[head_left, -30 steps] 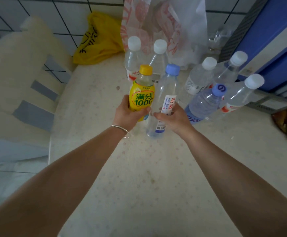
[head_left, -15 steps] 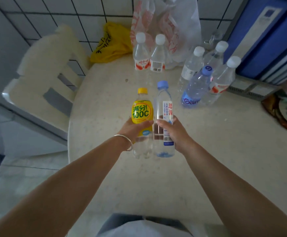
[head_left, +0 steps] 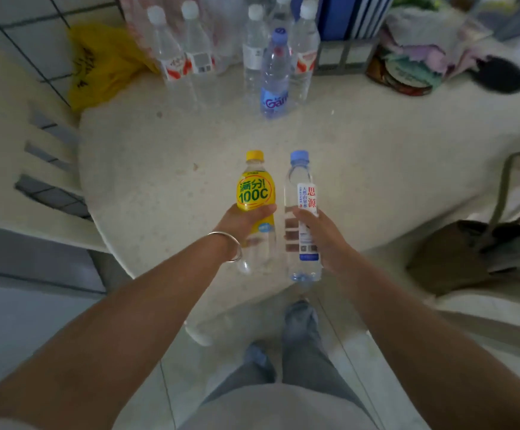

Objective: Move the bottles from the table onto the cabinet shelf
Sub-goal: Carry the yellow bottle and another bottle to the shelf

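Clear glossy plastic bottles (head_left: pixel 275 72) (printed labels); speckled matt table (head_left: pixel 376 169); metal bangle (head_left: pixel 227 246).

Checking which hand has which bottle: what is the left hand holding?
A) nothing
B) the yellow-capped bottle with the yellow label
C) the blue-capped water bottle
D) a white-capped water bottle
B: the left hand grips the yellow-capped bottle at its label, while the right hand holds the blue-capped water bottle.
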